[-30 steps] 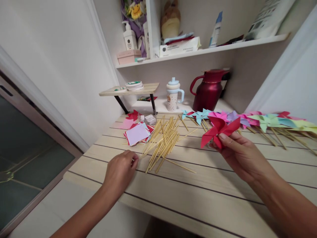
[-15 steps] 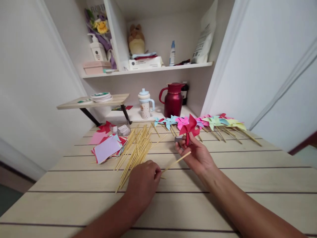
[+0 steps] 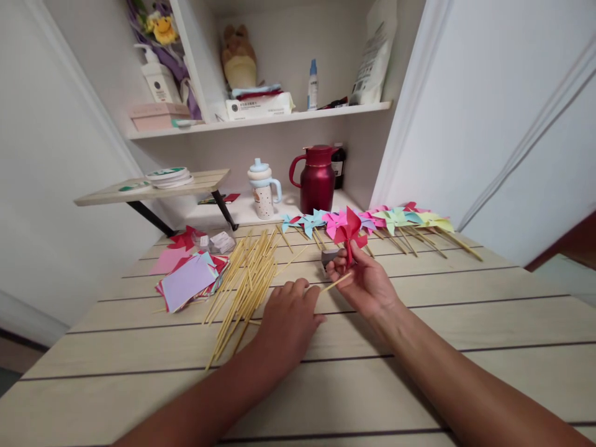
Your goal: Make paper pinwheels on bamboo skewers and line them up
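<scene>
My right hand [image 3: 365, 282] is closed on a red paper pinwheel [image 3: 349, 233], held upright above the wooden table [image 3: 419, 329], with a small grey object [image 3: 329, 256] pinched at its fingertips. My left hand [image 3: 289, 320] lies low on the table with its fingers curled around the near end of a thin wooden stick [image 3: 336, 283]. The stick slants up to the right and reaches the right hand's fingers. A loose pile of wooden sticks [image 3: 244, 282] lies just left of the left hand.
A stack of coloured paper squares [image 3: 189, 280] sits left of the sticks. A row of finished pinwheels [image 3: 395, 218] lies along the table's back right. Behind stand a red jug [image 3: 316, 179], a spouted cup [image 3: 262, 189], a small raised shelf [image 3: 153, 186] and a wall shelf [image 3: 261, 118] with bottles.
The left hand went from the pile's left side to the right and took up one stick, bringing it toward the right hand. The right hand with the pinwheel drew in toward the middle.
</scene>
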`<state>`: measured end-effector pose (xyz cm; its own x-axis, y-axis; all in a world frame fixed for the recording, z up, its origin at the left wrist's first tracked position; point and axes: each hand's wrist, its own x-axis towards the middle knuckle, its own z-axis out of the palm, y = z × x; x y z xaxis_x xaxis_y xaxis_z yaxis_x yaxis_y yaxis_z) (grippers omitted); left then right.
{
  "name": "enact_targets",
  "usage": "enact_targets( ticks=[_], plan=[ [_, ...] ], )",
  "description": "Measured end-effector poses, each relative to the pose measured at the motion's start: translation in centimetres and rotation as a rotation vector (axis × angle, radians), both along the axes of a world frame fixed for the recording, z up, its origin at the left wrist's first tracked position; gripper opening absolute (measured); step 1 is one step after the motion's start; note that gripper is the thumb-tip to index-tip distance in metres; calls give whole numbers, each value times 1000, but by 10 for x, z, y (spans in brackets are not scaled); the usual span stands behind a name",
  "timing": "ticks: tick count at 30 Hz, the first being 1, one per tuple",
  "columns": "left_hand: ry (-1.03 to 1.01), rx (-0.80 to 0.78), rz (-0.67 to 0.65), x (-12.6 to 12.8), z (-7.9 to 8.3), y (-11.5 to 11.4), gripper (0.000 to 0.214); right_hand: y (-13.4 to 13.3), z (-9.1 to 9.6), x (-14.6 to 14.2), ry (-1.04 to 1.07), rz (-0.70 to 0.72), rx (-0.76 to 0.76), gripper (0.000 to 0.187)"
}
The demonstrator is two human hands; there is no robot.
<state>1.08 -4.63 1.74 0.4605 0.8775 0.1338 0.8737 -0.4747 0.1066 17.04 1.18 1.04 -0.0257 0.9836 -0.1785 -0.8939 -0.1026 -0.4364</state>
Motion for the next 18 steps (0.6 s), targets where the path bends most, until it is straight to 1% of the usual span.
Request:
enact_targets(
  ticks=[3, 6, 10, 13, 18],
  plan=[
    [-33, -1, 1, 3, -7, 5, 46, 0, 1, 0, 2, 12, 12, 19],
    [-59, -14, 4, 6, -10, 10, 44, -1, 2, -1, 8, 9, 24, 17],
    [-159, -70, -10, 12, -11, 12, 40, -5, 4, -4, 11, 22, 36, 18],
    [-259, -126, 10, 15, -11, 12, 40, -8, 5, -8, 8, 30, 42, 19],
    [-368, -177, 23, 14, -11, 13, 38, -12, 5, -10, 2, 63, 77, 19]
  ],
)
